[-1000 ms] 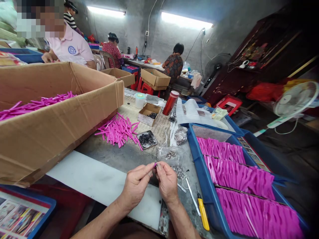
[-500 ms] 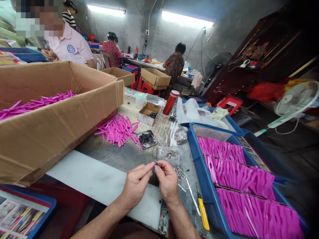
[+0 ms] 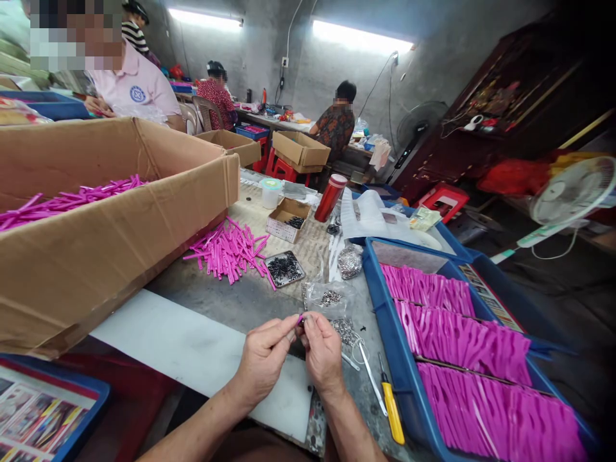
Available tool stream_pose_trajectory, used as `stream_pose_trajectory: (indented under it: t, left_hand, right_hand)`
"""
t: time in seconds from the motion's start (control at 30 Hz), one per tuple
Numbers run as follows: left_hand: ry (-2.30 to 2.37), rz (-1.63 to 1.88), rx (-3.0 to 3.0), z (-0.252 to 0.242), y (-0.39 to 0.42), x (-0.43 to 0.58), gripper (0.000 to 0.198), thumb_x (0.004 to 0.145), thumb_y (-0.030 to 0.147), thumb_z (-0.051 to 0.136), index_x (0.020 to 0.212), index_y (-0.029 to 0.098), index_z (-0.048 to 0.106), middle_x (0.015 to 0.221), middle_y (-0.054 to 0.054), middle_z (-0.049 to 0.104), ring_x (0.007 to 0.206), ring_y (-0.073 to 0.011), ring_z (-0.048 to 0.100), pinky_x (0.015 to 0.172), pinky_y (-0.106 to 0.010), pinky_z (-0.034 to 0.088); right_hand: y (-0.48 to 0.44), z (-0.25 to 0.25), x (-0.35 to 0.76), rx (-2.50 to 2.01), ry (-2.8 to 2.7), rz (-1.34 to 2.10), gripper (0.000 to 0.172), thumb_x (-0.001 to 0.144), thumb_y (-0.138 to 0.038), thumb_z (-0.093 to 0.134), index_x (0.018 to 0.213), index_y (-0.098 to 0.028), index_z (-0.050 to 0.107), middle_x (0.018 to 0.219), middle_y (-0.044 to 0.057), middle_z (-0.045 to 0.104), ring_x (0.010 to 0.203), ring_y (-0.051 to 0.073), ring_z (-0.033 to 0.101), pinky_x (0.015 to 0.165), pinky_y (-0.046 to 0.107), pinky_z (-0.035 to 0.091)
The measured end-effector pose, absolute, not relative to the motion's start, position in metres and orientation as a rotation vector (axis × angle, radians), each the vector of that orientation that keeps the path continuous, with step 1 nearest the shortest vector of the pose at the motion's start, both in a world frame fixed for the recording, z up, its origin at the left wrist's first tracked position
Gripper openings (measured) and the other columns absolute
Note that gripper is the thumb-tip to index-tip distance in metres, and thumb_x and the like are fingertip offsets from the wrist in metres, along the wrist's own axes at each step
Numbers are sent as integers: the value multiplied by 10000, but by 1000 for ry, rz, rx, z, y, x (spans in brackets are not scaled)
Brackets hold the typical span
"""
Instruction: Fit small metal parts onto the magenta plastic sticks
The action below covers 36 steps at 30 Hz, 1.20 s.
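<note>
A large brown cardboard box [image 3: 120, 237] sits at the left of the grey tabletop [image 3: 231, 298], with long pink plastic sticks [image 3: 72, 199] inside. Beside it lies a loose heap of pink sticks [image 3: 228, 250], touching a small black tray of dark metal parts [image 3: 283, 269]. Farther back stand a small open cardboard box [image 3: 287, 220], a white lidded cup [image 3: 270, 193] and a red cylindrical tumbler [image 3: 330, 197]. At the right, a blue plastic crate [image 3: 385, 314] holds rows of pink pieces [image 3: 462, 340]; a yellow-handled screwdriver [image 3: 392, 410] lies just beside its wall.
</note>
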<state>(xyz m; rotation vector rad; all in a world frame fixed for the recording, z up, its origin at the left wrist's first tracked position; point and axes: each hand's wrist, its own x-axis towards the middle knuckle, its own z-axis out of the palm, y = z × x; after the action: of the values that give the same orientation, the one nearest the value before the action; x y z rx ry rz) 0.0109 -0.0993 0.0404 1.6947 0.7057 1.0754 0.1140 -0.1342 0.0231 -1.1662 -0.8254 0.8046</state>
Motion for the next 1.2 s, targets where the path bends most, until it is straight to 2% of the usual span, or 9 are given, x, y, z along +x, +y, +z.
stream_pose_trajectory:
  t: [0.2,0.53,0.83,1.2]
  left_hand:
    - [714,1064,1657,40,-100,10,260,752,173,478,953,150,641,606,-18,536,506,-98,485,472,-200,425]
    - [714,1074,1670,39,-99,10,258,746,155,483,947,159,644,608,-21,557,527,-107,505,488,-206,443]
    - [712,1096,1663,40,-100,12,252,746,161,485,936,159,650,584,-13,533,479,-91,475,447,-189,433]
    - [715,1072,1638,38,-101,11,253,748,174,482,940,153,647,614,-20,545,511,-99,491,469,-198,436]
  right_hand:
    - [-134,21,115,-1172,-812,785,145,743,-317,526,719,-175,538,579,-40,453,514,90,399,489,207,328]
    - [-134,19,115,-1133,-781,801,110,713,-275,561,757,-180,527,641,-26,490,556,105,453,540,230,396]
    - [-133,20,113,-1179,-820,783,177,768,-329,486,683,-175,507,546,-49,409,497,90,378,483,208,322]
    - [-135,19,112,-1159,-783,831,233,779,-382,451,703,-168,503,537,-48,370,460,84,310,432,204,263]
